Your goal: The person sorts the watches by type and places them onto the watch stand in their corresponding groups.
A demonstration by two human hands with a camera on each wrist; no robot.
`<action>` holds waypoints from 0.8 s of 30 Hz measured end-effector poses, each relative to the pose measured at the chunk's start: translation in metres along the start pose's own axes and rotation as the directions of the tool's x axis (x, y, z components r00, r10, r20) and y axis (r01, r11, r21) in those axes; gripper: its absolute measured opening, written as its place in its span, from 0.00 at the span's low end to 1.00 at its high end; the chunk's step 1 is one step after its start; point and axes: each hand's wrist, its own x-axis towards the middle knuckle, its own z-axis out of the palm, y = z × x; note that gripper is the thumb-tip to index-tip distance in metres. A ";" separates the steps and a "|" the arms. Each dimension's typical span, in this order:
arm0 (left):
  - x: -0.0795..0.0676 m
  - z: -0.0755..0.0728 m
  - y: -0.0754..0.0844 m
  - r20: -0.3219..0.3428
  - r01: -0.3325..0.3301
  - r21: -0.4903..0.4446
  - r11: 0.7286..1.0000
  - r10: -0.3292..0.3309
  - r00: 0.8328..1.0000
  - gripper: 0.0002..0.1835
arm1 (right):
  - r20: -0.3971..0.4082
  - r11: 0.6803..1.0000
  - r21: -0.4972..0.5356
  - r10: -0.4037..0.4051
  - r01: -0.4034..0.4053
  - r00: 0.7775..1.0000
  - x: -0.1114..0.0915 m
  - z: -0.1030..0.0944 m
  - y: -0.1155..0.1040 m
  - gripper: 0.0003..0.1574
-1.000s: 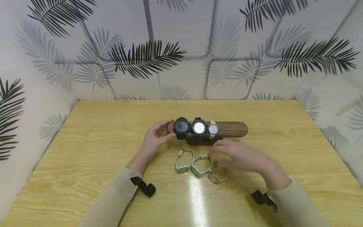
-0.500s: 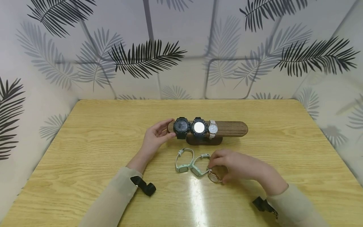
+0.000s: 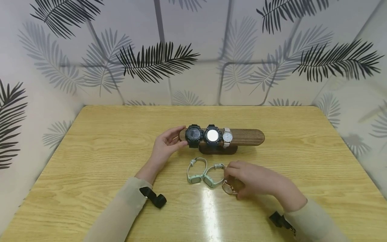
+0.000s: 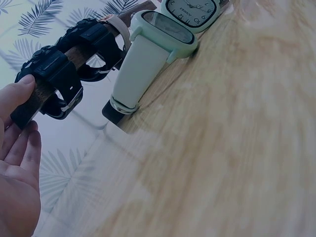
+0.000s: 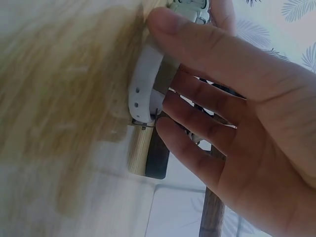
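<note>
- Left hand [image 3: 164, 146] grips the left end of the stand [image 3: 248, 137]; thumb on the near side, fingers partly hidden
- Mounted on the stand, left to right: dark-faced watch [image 3: 194, 133], bright-faced watch [image 3: 212, 136], white watch [image 3: 227, 137]
- Off it, on the near part of the table [image 3: 90, 151]: left green watch [image 3: 196, 180], right green watch [image 3: 208, 182], gold watch [image 3: 228, 189]
- Right hand [image 3: 257, 178] curls thumb and fingers around the gold watch's strap, just right of the right green watch
- Progress looks about half: three watches mounted; three left off
</note>
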 end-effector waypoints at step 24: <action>-0.001 -0.001 0.000 -0.002 0.019 0.024 1.000 -0.019 1.000 0.28 | -0.088 0.999 -0.030 0.025 -0.028 0.996 -0.011 -0.002 0.009 0.24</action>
